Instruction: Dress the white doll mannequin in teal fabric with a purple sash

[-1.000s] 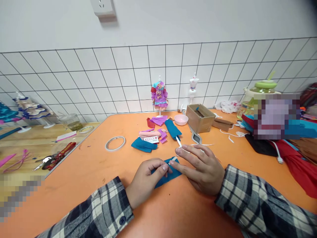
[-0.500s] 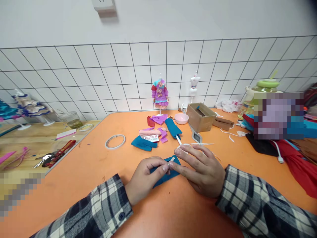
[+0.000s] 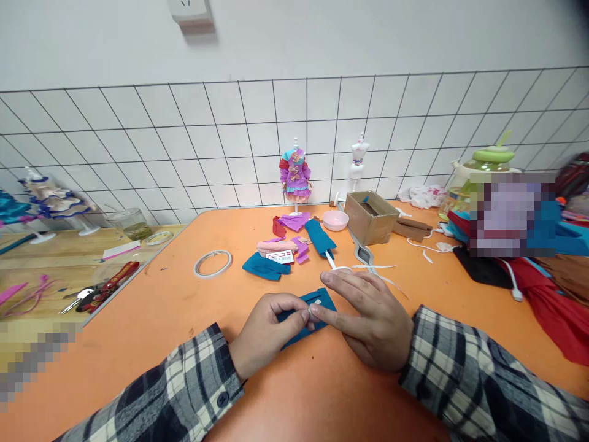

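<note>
Pinching what looks like a white strip (image 3: pixel 317 302) over blue cloth (image 3: pixel 304 333), the left hand (image 3: pixel 271 331) meets the spread right hand (image 3: pixel 377 319), probably to keep it steady.

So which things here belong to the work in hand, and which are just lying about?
In the work:
left hand
right hand
blue cloth under both
white strip at the fingertips

Apparently just lying about:
keys
pink bowl
cardboard box
plastic bag

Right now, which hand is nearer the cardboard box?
Right. The right hand is on the near side of the cardboard box; the left hand is farther off, toward the left.
</note>
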`<action>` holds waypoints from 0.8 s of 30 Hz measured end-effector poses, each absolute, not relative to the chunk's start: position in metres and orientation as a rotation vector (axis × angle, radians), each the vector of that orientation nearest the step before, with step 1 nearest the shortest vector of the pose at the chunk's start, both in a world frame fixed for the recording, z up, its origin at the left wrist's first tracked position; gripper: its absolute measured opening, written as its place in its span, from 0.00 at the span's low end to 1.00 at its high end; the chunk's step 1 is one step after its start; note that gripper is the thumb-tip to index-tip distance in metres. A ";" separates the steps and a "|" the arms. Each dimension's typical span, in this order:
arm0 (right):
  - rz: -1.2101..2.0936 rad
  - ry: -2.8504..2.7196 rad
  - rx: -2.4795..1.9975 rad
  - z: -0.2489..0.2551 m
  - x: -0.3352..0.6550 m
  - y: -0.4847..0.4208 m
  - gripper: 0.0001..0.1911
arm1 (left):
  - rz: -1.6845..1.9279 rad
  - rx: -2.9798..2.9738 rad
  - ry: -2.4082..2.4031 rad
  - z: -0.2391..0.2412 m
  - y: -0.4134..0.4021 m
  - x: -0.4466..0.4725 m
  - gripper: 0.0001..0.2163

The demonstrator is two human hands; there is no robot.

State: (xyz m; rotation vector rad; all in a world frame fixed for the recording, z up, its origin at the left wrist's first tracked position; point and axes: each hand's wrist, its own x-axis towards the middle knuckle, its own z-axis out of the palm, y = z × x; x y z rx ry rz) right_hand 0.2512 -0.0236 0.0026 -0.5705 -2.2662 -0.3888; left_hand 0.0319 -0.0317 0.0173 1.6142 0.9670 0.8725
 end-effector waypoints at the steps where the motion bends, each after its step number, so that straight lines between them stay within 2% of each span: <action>1: -0.291 -2.262 -0.603 0.002 0.250 -0.025 0.25 | 0.874 1.610 0.963 0.018 -0.032 0.032 0.16; 3: -0.023 -2.246 -0.678 0.001 0.249 -0.026 0.27 | 0.893 1.626 0.960 0.020 -0.032 0.032 0.15; 6: 0.441 -2.213 -0.759 0.000 0.247 -0.025 0.24 | 0.976 1.681 0.958 0.021 -0.031 0.031 0.13; 9: 0.710 -2.202 -0.757 -0.003 0.248 -0.023 0.21 | 1.057 1.600 0.912 0.019 -0.031 0.031 0.11; 16: 0.732 -2.131 -0.753 -0.009 0.248 -0.023 0.21 | 1.014 1.174 0.758 0.011 -0.033 0.035 0.09; 24: 0.664 -2.040 -0.890 -0.015 0.247 -0.018 0.20 | 1.024 1.211 0.848 0.015 -0.031 0.033 0.09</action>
